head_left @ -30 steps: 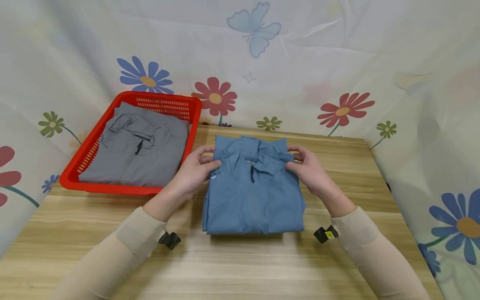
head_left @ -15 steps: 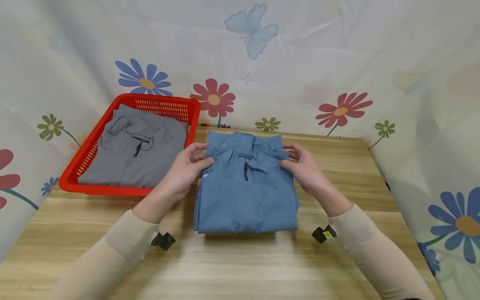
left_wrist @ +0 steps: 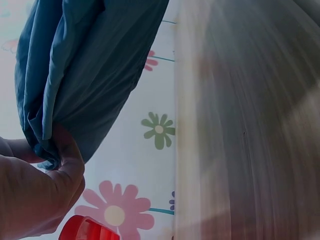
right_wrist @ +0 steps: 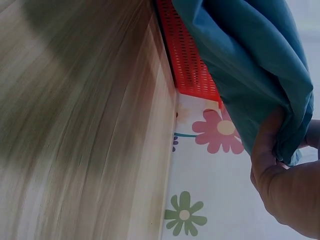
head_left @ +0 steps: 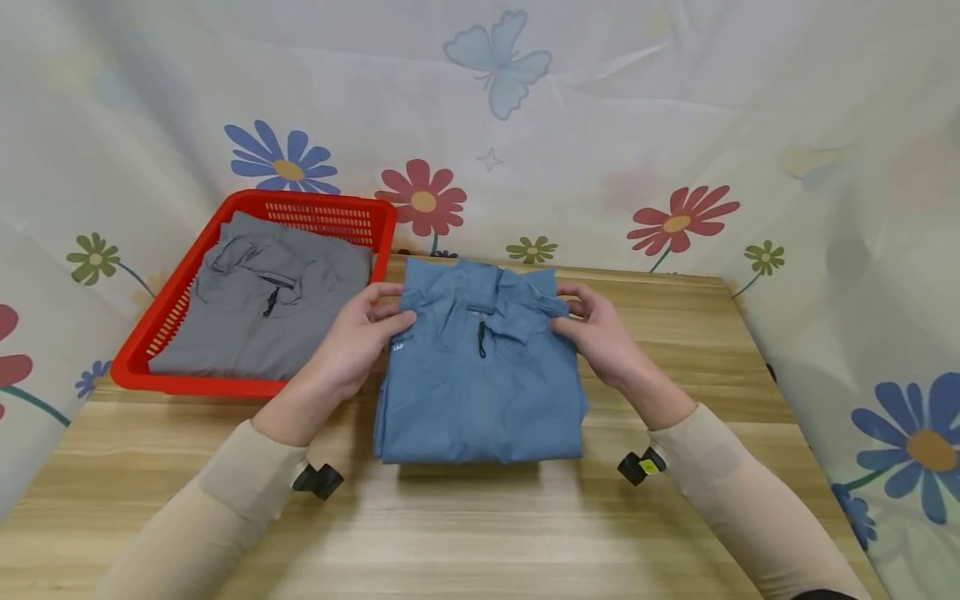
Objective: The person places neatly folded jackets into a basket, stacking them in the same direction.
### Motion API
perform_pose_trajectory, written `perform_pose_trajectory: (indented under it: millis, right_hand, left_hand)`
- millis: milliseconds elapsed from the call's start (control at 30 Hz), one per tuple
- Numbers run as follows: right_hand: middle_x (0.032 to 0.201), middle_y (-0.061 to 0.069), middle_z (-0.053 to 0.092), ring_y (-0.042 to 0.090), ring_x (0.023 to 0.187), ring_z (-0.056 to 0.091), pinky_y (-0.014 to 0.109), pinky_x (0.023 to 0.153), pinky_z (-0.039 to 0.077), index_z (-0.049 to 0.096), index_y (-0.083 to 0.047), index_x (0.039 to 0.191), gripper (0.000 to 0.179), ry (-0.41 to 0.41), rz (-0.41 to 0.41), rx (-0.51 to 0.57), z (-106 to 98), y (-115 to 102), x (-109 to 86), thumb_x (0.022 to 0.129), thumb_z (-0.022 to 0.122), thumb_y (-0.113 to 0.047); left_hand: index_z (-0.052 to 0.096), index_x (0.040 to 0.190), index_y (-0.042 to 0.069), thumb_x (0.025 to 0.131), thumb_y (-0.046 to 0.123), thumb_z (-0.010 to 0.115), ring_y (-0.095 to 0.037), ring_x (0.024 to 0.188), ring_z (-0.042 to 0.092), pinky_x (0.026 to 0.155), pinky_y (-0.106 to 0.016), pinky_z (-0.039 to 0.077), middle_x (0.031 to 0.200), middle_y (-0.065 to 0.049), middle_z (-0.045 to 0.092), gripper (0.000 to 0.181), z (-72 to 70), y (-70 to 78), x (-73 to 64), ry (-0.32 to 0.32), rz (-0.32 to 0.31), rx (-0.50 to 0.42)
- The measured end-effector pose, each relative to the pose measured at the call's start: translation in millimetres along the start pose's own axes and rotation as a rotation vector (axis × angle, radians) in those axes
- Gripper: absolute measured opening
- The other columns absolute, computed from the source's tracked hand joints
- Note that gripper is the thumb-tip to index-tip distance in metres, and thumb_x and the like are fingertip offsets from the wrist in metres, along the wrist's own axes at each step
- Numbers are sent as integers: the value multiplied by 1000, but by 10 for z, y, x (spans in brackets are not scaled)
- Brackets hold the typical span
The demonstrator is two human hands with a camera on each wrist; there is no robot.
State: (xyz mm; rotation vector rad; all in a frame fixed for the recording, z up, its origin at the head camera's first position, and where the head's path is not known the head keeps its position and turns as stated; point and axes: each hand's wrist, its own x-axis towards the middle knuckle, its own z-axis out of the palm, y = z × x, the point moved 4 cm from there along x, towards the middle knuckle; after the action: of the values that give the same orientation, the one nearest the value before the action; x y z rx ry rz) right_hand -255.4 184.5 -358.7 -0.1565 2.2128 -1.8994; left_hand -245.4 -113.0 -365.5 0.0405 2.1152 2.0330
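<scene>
A folded blue jacket (head_left: 480, 400) with a collar and a black zipper pull faces up in the middle of the head view. My left hand (head_left: 360, 337) pinches its upper left edge, thumb on top and fingers beneath. On the opposite edge my right hand (head_left: 600, 333) grips it the same way. Both wrist views show the jacket (left_wrist: 100, 65) raised off the table, its folded layers bunched between thumb and fingers. The right hand (right_wrist: 285, 180) has its fingers partly hidden behind the cloth.
A red plastic basket (head_left: 217, 386) stands at the back left of the wooden table (head_left: 480, 533), close to my left hand. Inside lies a folded grey jacket (head_left: 262, 325). A flower-printed curtain (head_left: 600, 125) hangs behind the table and along its sides.
Both hands have carried the blue jacket a little to the left, closer to the red basket. The grip on it is unchanged, and the view has shifted slightly.
</scene>
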Motion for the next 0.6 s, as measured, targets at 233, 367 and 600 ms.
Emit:
perform_pose_trajectory:
  millis: [233,367,600]
  right_hand:
    - [121,19,54,25,102,57,32,77,52,41,-5,137,48,0,6,43,0,-11,12,91,54,0]
    - [121,20,54,26,102,57,33,77,52,41,-5,136,47,-9,15,63,6,-7,19,91,54,1]
    - [120,20,53,26,102,56,33,77,52,40,-5,136,47,-15,20,85,10,-13,24,91,54,1]
  left_hand:
    - [41,137,11,96,16,60,-26,101,56,81,-28,51,118,-16,56,46,-16,27,0,6,-4,-21]
    - [40,138,11,96,16,60,-26,101,56,82,-28,51,120,-16,56,47,-15,36,-7,0,-7,-24]
    - [40,138,11,96,16,60,-26,103,56,83,-28,51,121,-16,56,47,-29,41,2,-3,-6,-27]
